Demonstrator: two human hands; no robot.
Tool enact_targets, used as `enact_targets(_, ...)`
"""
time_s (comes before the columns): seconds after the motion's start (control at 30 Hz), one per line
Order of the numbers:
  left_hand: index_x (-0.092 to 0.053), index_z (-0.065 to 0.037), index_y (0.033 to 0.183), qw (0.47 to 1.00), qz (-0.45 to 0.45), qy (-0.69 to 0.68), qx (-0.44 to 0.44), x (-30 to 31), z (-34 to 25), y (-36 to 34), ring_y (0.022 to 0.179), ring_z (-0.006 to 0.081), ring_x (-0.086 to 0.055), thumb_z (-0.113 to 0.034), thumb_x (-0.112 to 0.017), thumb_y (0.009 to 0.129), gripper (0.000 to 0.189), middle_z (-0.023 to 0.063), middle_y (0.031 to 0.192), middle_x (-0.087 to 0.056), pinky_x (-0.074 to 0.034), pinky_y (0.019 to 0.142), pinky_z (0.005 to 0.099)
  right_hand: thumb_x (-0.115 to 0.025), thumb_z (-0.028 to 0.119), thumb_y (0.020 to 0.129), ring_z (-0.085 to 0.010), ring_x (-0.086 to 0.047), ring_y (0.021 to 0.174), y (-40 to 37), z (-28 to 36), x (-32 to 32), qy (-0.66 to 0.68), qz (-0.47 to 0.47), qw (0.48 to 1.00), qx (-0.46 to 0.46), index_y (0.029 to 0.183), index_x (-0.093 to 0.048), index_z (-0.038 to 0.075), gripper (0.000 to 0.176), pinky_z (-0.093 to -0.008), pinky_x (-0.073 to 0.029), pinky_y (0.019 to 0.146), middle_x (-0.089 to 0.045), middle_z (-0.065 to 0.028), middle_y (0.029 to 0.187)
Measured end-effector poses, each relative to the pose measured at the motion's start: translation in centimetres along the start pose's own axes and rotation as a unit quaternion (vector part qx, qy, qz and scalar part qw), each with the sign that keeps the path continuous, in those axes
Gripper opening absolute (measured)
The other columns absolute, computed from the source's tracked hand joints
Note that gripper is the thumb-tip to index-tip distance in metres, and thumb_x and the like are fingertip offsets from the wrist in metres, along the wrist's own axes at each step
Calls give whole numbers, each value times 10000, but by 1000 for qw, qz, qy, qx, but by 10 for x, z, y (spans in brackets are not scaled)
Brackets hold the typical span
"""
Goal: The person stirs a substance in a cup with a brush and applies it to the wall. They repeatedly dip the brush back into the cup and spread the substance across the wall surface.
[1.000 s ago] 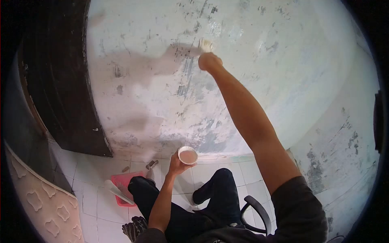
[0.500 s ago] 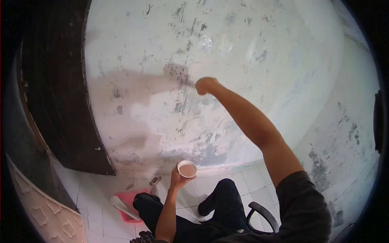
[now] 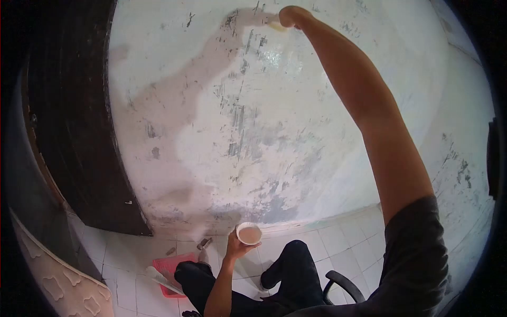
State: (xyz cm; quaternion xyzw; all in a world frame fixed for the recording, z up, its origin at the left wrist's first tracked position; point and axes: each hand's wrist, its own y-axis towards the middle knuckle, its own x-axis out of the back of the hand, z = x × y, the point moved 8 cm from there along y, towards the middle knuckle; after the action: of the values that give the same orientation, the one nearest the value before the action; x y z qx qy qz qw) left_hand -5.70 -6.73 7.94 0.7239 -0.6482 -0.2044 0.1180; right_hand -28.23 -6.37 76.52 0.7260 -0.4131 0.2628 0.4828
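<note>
My left hand (image 3: 241, 247) is wrapped round a small white cup (image 3: 238, 235) of pale brown liquid, held upright low in front of the wall. My right arm is stretched far up, and my right hand (image 3: 292, 17) is closed at the upper part of the scuffed white wall (image 3: 306, 100). From its left side sticks out a flat tool with a pale yellow end (image 3: 278, 25), close against the wall. Most of that tool is hidden by the hand, so I cannot tell its exact kind. Grey patches and dark scrape marks cover the wall's middle.
A dark door (image 3: 74, 121) stands at the left. Beside my knee, a pink basket (image 3: 171, 261) sits on the white tile floor (image 3: 338, 238), with a long white object (image 3: 161, 279) across it. A black chair armrest (image 3: 346, 285) is at my right. A patterned tan surface (image 3: 63, 280) lies lower left.
My right hand has swept upward and slightly right along the wall, its shadow rising too. The cup in my left hand sits slightly lower and further right in view.
</note>
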Motion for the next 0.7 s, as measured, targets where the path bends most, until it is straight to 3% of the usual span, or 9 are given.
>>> enact_targets(0.07,-595,-22,1078,997,9,68,-20,1,-3,-1,915,217,-672,-235,-935,534,676,111,997,-687,-536,817,344,-510,55,865,-314,-632,1047,29,-14,19,14,-115,993,-20,1157,-649,132,332,-433,-513,847,-658,-115,1137)
enact_targets(0.1,-595,-22,1078,997,8,72,-23,2,-2,-2,915,217,-672,-235,-935,534,676,111,997,-687,-536,817,344,-510,55,865,-314,-632,1047,35,-23,25,17,-117,993,-21,1157,-649,132,332,-433,-513,847,-658,-115,1137)
enact_targets(0.17,-588,-25,1088,998,14,53,-16,1,5,-3,909,221,-671,-240,-936,530,691,113,990,-684,-536,815,344,-538,137,868,-262,-692,919,43,-35,47,-38,-204,978,17,938,-733,110,209,-391,-556,758,-713,-126,976)
enact_targets(0.3,-583,-25,1095,995,22,93,-30,4,2,-5,908,220,-667,-233,-934,535,692,109,984,-681,-535,821,346,-555,170,866,-257,-679,977,33,-50,54,49,-264,962,-44,1000,-730,129,224,-391,-551,788,-704,-93,1058)
enact_targets(0.37,-579,-23,1101,997,24,77,-12,5,5,-4,916,209,-661,-211,-934,534,695,101,997,-675,-534,827,345,-518,57,863,-322,-629,1063,12,-33,27,-2,-152,988,-28,1170,-642,115,336,-434,-509,857,-650,-130,1163)
enact_targets(0.43,-579,-22,1102,998,19,62,1,5,9,-4,923,203,-656,-194,-932,538,687,98,1009,-672,-532,833,344,-546,60,863,-340,-592,1125,14,-16,-17,-1,-79,997,24,1168,-635,94,320,-461,-500,879,-621,-147,1217)
enact_targets(0.47,-578,-20,1102,999,13,48,14,7,12,-6,930,198,-652,-177,-929,542,679,95,1021,-669,-530,839,344,-550,56,863,-360,-570,1149,14,-9,-33,24,-67,997,-8,1186,-619,83,331,-474,-496,891,-610,-160,1225)
enact_targets(0.53,-578,-19,1102,999,17,39,18,8,2,-5,934,195,-649,-165,-926,546,672,93,1025,-667,-528,842,343,-541,52,859,-361,-567,1149,-35,21,-59,-20,27,998,54,1230,-587,79,375,-478,-497,894,-603,-160,1235)
enact_targets(0.7,-584,-13,1097,1000,1,-15,22,5,7,-9,935,188,-648,-161,-923,556,655,90,1027,-666,-528,841,346,-498,-4,811,-349,-583,1114,-88,44,-123,-45,153,978,135,1211,-592,55,416,-460,-488,868,-609,-173,1209)
